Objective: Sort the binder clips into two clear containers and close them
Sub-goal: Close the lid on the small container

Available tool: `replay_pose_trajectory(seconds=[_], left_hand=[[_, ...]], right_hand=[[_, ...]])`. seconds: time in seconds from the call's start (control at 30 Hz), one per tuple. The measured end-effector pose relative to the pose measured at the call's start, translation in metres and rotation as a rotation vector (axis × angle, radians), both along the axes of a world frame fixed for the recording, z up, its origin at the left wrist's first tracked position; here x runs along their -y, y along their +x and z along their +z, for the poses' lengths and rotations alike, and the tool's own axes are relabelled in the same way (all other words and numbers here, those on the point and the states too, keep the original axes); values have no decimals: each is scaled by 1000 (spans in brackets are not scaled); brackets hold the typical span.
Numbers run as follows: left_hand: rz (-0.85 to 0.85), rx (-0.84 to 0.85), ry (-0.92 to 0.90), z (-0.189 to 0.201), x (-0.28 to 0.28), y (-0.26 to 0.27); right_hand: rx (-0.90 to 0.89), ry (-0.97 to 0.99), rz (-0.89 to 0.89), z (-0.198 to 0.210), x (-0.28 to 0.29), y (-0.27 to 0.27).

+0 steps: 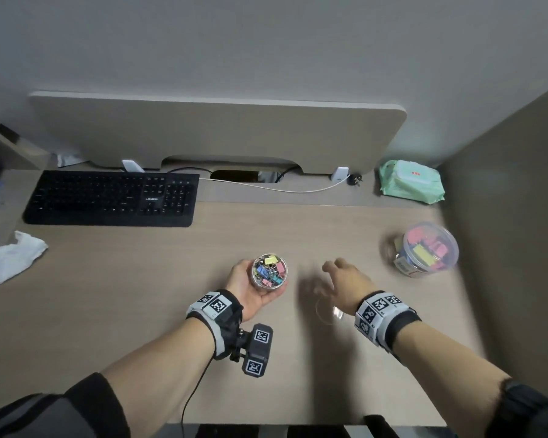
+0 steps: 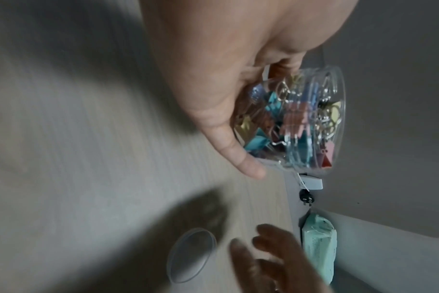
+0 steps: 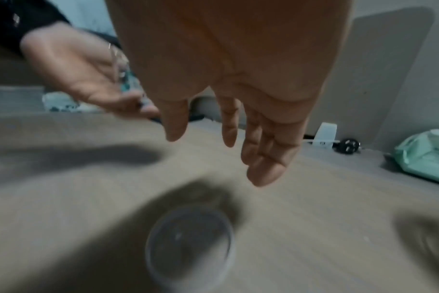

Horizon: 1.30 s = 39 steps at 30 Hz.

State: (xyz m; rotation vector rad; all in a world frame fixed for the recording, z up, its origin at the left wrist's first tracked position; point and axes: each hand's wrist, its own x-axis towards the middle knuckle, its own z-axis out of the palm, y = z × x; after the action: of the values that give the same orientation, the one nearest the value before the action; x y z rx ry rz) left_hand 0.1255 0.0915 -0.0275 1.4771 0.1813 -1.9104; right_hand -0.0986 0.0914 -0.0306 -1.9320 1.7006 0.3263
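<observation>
My left hand [image 1: 250, 287] cups a small clear container [image 1: 269, 270] filled with small coloured binder clips [image 2: 296, 121], its mouth uncovered. In the left wrist view the thumb [image 2: 228, 146] wraps the container's side. My right hand [image 1: 342, 279] hovers open above the desk, fingers [image 3: 266, 158] straight, holding nothing. Below it a round clear lid [image 1: 328, 312] lies flat on the desk, also seen as the lid [image 3: 189, 243] in the right wrist view. A larger clear container [image 1: 427, 249] of big pink and yellow clips stands at the right with its lid on.
A black keyboard [image 1: 114, 197] lies at the back left, a crumpled white tissue [image 1: 10, 257] at the left edge. A green wet-wipe pack [image 1: 412, 181] sits back right beside a white cable [image 1: 282, 188] and plug. A panel wall [image 1: 503, 200] bounds the desk's right side.
</observation>
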Motion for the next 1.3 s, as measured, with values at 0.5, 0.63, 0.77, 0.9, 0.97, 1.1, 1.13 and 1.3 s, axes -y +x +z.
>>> replay_pose_trajectory(seconds=[0.5,0.63,0.77,0.9,0.97,1.1,1.13,1.3], left_hand=[[-54,-20,-55,3,-12,35],[-81,-23,-88,13,-8,46],[-88,-34,-145,24,-7,61],[-77,-87,-196,34,-7,76],[-92,-90,-215,41,-7,83],[-104,-106,-220,49,-5,99],[-107,-115,-223,49,-5,103],[-155,-186,-252,49,-2,119]], right_hand=[[84,1,-139,-35,-35,29],[344,-220,-206,16,-8,59],[566,-468,-248,71,8,102],[635,-496,-144,91,7,131],[608,-441,-63,92,3,145],[577,-401,82,91,-3,170],[573,-402,100,90,-3,173],[563,-381,98,92,2,183]])
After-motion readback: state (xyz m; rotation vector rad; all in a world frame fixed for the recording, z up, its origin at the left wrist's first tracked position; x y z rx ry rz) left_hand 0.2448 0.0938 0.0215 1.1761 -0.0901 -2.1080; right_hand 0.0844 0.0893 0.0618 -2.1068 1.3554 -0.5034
